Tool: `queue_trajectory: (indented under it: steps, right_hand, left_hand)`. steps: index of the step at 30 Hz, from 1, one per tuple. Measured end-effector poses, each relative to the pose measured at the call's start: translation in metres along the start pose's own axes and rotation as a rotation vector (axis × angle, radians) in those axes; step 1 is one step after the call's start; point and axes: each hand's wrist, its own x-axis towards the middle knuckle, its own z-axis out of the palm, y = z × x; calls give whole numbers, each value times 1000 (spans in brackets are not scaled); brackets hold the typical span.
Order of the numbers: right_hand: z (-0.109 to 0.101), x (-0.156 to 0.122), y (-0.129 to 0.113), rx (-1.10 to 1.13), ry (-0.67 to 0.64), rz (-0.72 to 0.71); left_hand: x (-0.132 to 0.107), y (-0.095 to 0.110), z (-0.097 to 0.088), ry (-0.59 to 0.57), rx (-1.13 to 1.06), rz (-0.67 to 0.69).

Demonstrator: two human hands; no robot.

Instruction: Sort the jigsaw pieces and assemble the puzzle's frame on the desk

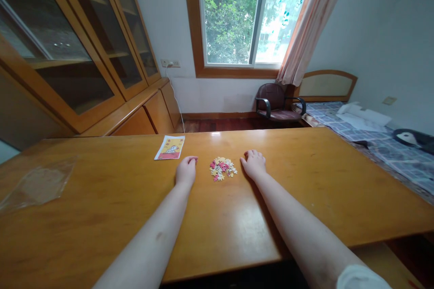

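Observation:
A small heap of jigsaw puzzle pieces [222,168], pink, yellow and white, lies on the wooden table between my hands. To its left, my left hand [186,170] rests on its side with the fingers curled together and nothing visible in them. On the other side of the heap, my right hand [254,163] lies palm down with its fingers a little apart, holding nothing. Neither hand touches the pieces. A picture card [170,147] with a white cartoon animal on yellow and pink lies beyond my left hand.
The wooden table [315,176] has a clear plastic bag [40,184] at its left. A glass-door cabinet [135,108] stands along the left wall. Past the far edge is a dark red armchair [276,101] under the window. A bed [386,144] stands to the right.

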Motion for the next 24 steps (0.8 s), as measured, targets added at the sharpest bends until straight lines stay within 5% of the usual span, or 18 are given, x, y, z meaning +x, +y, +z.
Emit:
queue_trajectory:
  steps: [3,6,10,14,16,20,24]
  right_hand:
    - [4,20,-15,87,-65,37]
    - [4,38,-19,150,-135,18]
    - [5,50,-13,196,-150,-3]
    - [12,49,-17,394,-128,-178]
    - [15,46,-24,488,-124,-318]
    - [16,39,-38,434,-144,-536]
    - [15,35,-43,383,-175,-592]
  left_hand:
    - [17,12,17,29,-113,-30]
    - [28,23,29,-78,-205,17]
    - [37,24,27,-226,-279,62]
    - [44,18,22,-179,-332,41]
    - [43,19,23,-192,-296,55]
    - [35,28,31,-291,31,290]
    - [28,37,38,-356,274,438]
